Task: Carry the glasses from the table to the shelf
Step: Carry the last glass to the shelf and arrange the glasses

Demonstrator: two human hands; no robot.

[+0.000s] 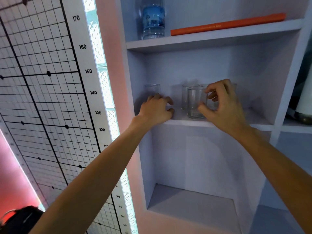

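Note:
Several clear glasses stand on the middle board of the white shelf [258,122]. One glass [152,90] stands alone at the left, and my left hand [155,109] sits just in front of its lower part, fingers curled and apart, hiding its base. A cluster stands to the right: a front glass [195,103], one behind it [186,95], and more rims partly hidden by my right hand [222,105]. That hand hovers in a loose claw, its thumb tip at the front glass's right side, with nothing clasped.
A water bottle [152,19] and an orange book [228,24] lie on the board above. The compartment below [190,200] holds nothing. A measuring grid panel [42,81] and a lit glass-block strip [104,85] stand at the left. A dark object [302,102] fills the right compartment.

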